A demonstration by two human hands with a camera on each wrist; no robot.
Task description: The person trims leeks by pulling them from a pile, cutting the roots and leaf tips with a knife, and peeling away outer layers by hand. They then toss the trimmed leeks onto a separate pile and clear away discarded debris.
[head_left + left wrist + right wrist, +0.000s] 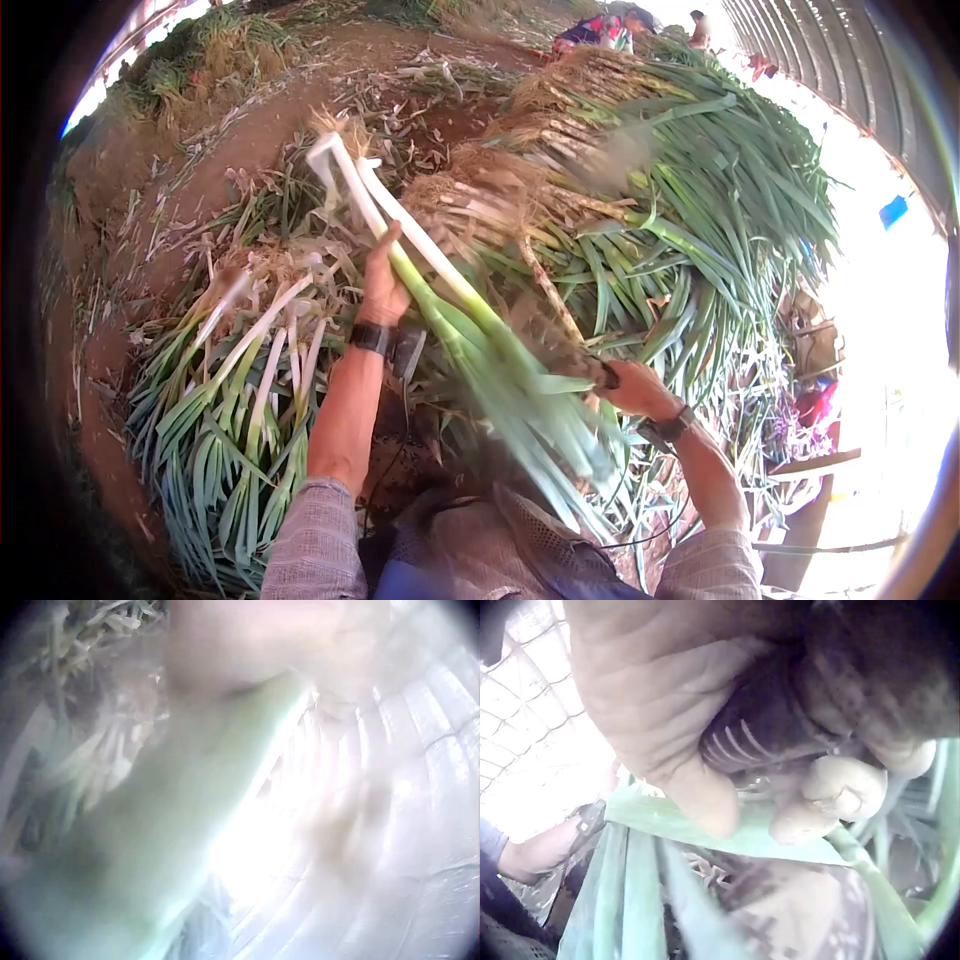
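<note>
Two leeks [430, 246] slant across the head view, white root ends up and green leaves toward the lower right. My left hand [384, 285] grips them where white turns green. In the left wrist view a blurred green stem [172, 795] runs beneath the fingers. My right hand [640, 388] is near the leaves. In the right wrist view it holds a dark handle [742, 731] with pale stripes in the curled fingers; what the handle belongs to is hidden. Thumb and a fingertip pinch a leek leaf [761, 844].
Trimmed-looking leeks [265, 390] lie in a pile at the left. A large heap of leeks [700, 180] with roots on fills the right and back. Leaf scraps [215, 130] litter the soil. A person [605, 32] is at the far end, under a ribbed roof [835, 60].
</note>
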